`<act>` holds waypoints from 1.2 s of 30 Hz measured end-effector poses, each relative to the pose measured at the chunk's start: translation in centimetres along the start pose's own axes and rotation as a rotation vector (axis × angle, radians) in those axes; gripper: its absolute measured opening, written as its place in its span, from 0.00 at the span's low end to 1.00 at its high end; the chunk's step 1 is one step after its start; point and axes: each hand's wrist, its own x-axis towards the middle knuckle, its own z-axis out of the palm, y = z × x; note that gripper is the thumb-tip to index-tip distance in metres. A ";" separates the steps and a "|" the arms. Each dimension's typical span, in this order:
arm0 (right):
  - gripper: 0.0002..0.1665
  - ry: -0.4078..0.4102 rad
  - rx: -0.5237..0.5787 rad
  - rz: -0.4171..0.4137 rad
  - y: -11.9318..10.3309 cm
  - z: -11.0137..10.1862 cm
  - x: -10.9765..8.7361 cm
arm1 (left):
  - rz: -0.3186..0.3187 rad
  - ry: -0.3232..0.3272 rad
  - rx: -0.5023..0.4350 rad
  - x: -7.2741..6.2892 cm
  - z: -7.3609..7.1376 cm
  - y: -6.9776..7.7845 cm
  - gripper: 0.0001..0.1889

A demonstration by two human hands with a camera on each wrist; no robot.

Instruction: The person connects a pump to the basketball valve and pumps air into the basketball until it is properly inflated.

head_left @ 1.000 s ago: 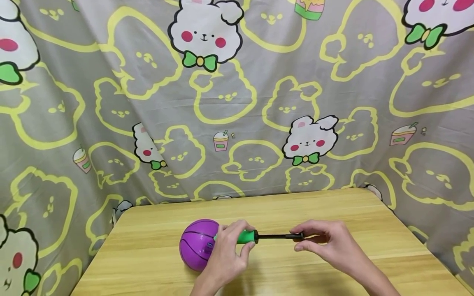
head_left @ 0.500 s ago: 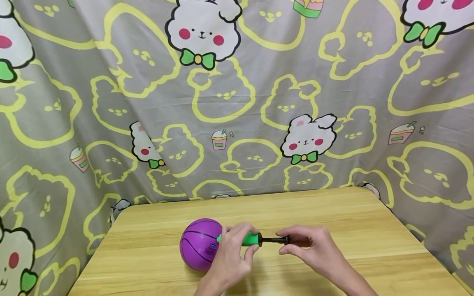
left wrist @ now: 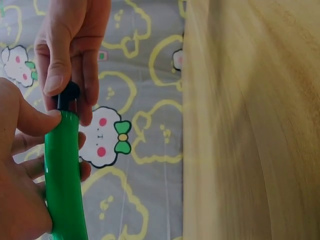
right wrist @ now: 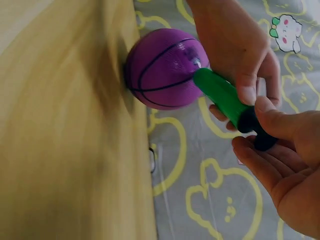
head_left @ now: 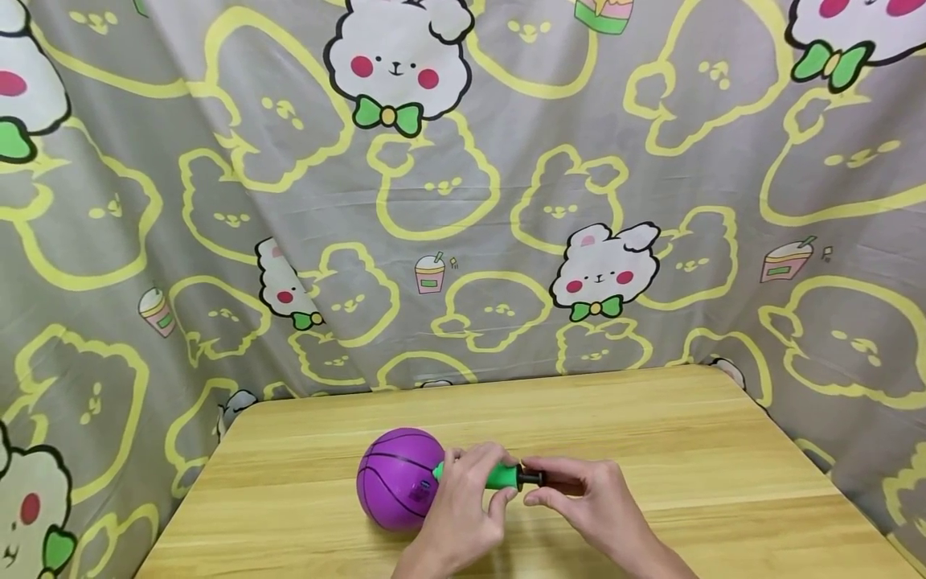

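A purple ball with black basketball lines sits on the table. In the right wrist view a green hand pump meets the ball at its tip. My left hand grips the green barrel, thumb and fingers on opposite sides, as the left wrist view also shows. At the pump's other end, my right hand pinches the black handle between thumb and fingers. Only a short stretch of black shows between barrel and right fingertips. The left hand hides part of the barrel in the head view.
The wooden table extends around the ball and both hands. Behind it and along its sides hangs a grey curtain printed with white rabbits and yellow outlines.
My right hand has moved left with the handle, and the long black rod has slid into the green barrel. The left hand and ball have shifted slightly right.
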 end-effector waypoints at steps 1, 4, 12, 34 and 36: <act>0.19 -0.010 0.001 0.013 -0.1 -0.2 0.0 | 0.004 -0.001 0.000 0.0 0.0 0.0 0.16; 0.17 -0.048 0.009 0.044 -0.4 -1.0 0.2 | 0.027 -0.001 0.001 0.1 0.0 0.0 0.15; 0.12 -0.107 0.004 0.049 -0.8 -2.4 0.8 | 0.033 0.028 0.018 0.4 -0.6 -0.5 0.16; 0.16 -0.118 -0.043 0.074 -1.6 -6.7 1.3 | -0.093 0.069 -0.005 0.5 -2.3 -1.7 0.16; 0.16 -0.120 -0.043 0.044 -1.6 -7.1 1.2 | -0.091 0.068 -0.009 0.5 -2.4 -1.7 0.16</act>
